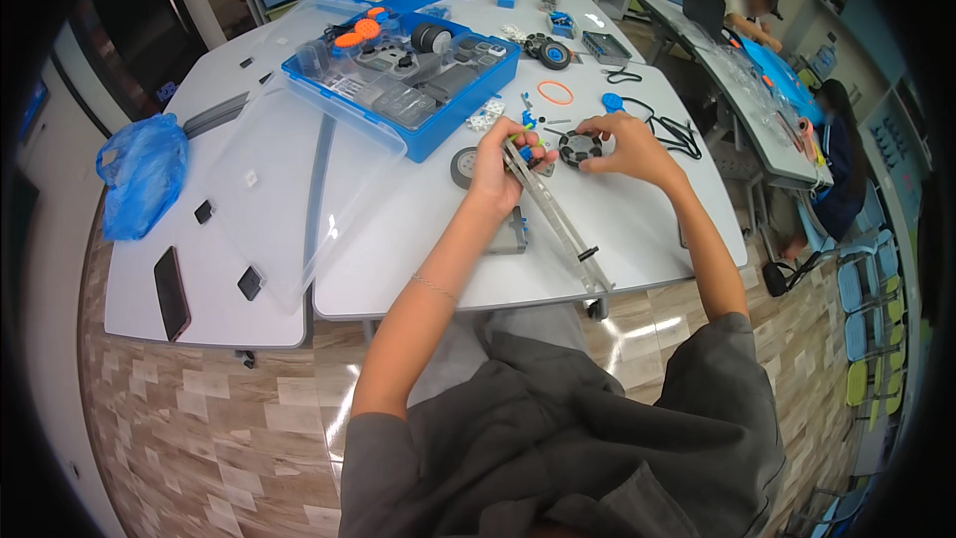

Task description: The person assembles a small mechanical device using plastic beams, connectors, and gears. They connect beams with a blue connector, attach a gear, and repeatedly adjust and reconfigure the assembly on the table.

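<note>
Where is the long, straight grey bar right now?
In the head view, the long, straight grey bar is right of centre, its far end in your left hand, its near end by the front edge of the white table.

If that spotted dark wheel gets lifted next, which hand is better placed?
Likely the right hand: it is right at the spotted dark wheel, while the left hand holds a long grey bar.

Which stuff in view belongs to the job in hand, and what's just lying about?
In the job:
long grey beam, in the left hand
dark wheel, at the right hand
blue parts tray, likely

Lying about, apparently:
phone
blue plastic bag
</note>
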Demonstrator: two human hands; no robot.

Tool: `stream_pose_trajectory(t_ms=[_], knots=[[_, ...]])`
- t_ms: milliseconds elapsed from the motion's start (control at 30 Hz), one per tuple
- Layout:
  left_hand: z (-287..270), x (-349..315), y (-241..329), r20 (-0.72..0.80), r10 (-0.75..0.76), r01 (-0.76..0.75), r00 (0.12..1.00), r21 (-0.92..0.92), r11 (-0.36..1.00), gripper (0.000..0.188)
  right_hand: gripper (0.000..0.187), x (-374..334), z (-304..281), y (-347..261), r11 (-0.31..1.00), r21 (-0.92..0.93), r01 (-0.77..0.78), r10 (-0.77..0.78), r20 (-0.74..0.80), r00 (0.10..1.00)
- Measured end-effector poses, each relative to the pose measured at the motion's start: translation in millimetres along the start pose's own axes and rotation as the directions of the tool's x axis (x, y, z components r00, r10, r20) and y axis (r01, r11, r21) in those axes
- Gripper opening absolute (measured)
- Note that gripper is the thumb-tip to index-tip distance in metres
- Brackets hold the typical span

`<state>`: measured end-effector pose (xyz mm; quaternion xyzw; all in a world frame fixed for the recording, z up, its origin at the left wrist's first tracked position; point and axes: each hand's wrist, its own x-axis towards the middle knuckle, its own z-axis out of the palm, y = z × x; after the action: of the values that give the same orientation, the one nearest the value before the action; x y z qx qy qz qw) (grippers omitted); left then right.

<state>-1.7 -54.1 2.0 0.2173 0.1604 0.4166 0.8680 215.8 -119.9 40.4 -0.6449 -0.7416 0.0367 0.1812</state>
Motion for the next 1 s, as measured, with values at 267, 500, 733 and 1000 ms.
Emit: stream_pose_trajectory(t_ms=[267,500,733,1000], knots=[[-2,3,-2,-0.005,-0.016,0.016,1.0,0.027,0.999,0.018,0.045,85,-7,44,0.96,0.243,-0.137,0.175,-0.145,0.974],[-4,2,-1,-0.006,0.003,-0.002,1.0,0.03,1.0,0.018,0.047,162,50,87,0.969,0.17,-0.179,0.245,-0.59,0.769],[-4,3,-3,0.014,0.004,-0.004,1.0,0.022,1.0,0.017,0.035,172,80,102,0.976,0.066,-0.206,0.203,-0.61,0.766],[-4,5,-1,-0.016,0.015,-0.015,1.0,0.014,1.0,0.016,0.042,155,73,115,0.969,0.187,-0.161,0.23,-0.452,0.862]])
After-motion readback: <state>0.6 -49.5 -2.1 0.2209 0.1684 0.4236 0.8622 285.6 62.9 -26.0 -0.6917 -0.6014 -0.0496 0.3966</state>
